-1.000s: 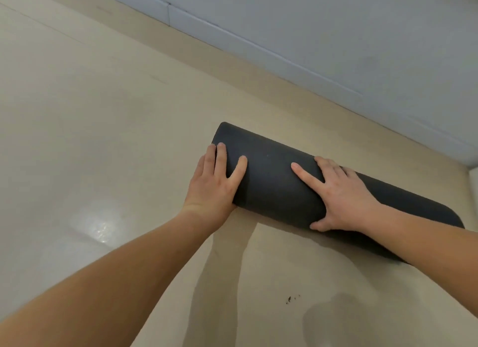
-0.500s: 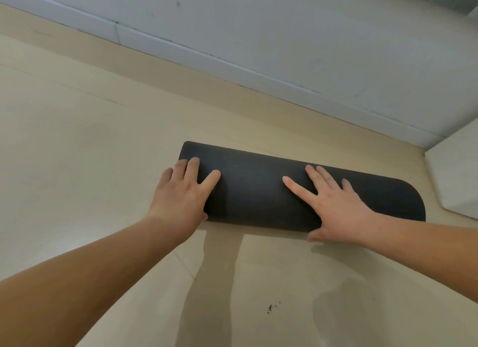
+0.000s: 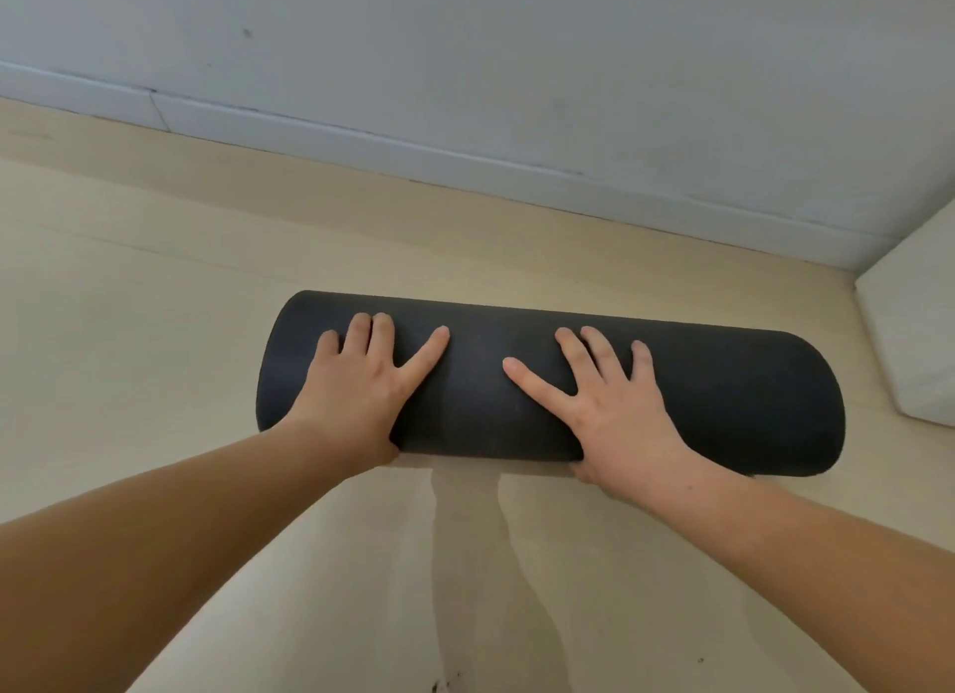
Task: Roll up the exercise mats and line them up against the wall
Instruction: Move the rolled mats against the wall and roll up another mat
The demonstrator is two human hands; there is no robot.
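I see rolled black mat (image 3: 723,398) mid-frame on floor (image 3: 129,330). My left hand (image 3: 362,387) and right hand (image 3: 615,408) lie flat on it, fingers spread.

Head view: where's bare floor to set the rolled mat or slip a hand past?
Free: floor strip between rolled mat and baseboard; wide floor left of the mat. Tight: the mat's right end, close to the white pad. Left hand and right hand lie flat on top.
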